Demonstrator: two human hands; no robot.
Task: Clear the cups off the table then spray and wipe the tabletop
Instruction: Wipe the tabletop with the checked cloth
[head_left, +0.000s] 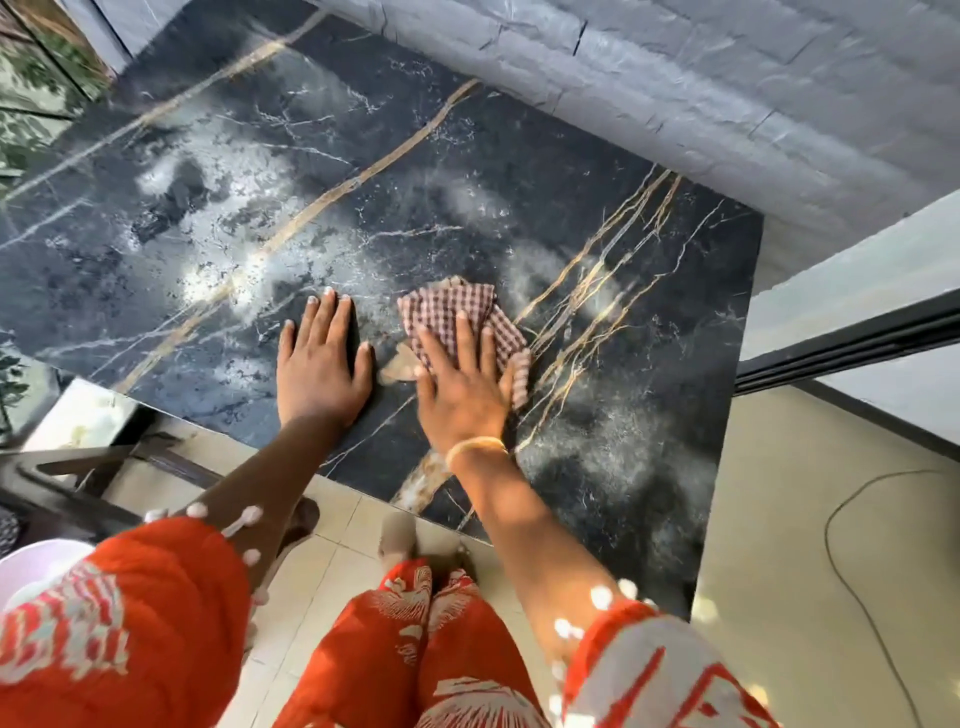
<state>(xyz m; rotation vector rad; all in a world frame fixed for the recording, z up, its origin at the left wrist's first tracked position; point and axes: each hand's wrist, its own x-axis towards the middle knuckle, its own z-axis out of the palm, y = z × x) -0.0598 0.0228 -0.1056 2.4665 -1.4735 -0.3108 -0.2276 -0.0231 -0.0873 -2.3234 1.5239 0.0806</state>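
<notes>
A glossy black marble tabletop (467, 171) with gold and white veins fills the middle of the head view. My right hand (462, 384) lies flat with straight fingers on a red-and-white checked cloth (452, 306), pressing it onto the table near the front edge. Just left of the cloth, my left hand (319, 358) rests flat on the bare marble with its fingers straight. Whitish wet smears show on the surface to the left and right of the hands. No cups and no spray bottle are in view.
A grey stone-faced wall (701, 78) runs along the table's far edge. A dark chair (93, 478) stands at the left by the front edge. Beige floor tiles lie below, with a thin cable (852, 525) on the floor at the right and a sliding door track (852, 338).
</notes>
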